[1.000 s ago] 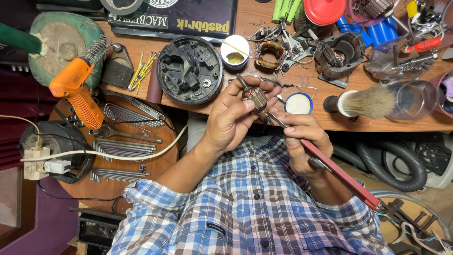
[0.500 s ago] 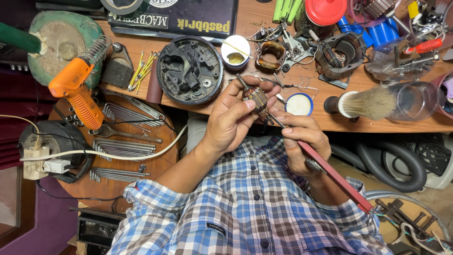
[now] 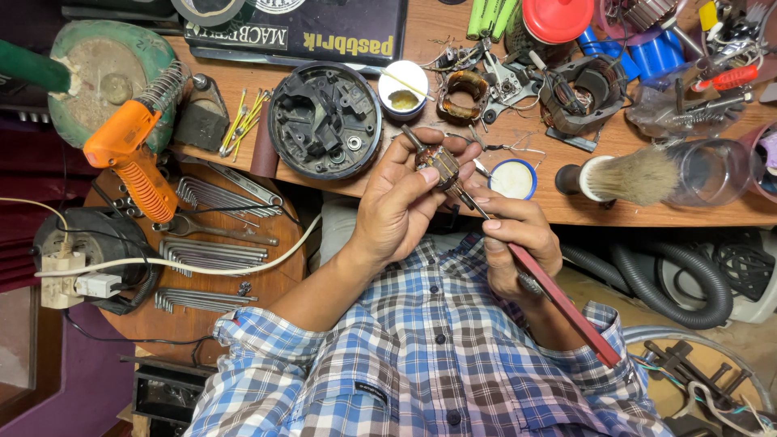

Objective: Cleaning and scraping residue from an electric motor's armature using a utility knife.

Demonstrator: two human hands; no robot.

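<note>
Workbench crowded: black round housing, copper coil, brush, small blue-rimmed tin just beside the work. Small motor rotor, copper-wound, is above the bench edge. Left hand pinches the rotor. Right hand grips a red-handled tool, tip touching the rotor.

Black rectangular printed sign, yellow-white lettering, top of bench.
</note>
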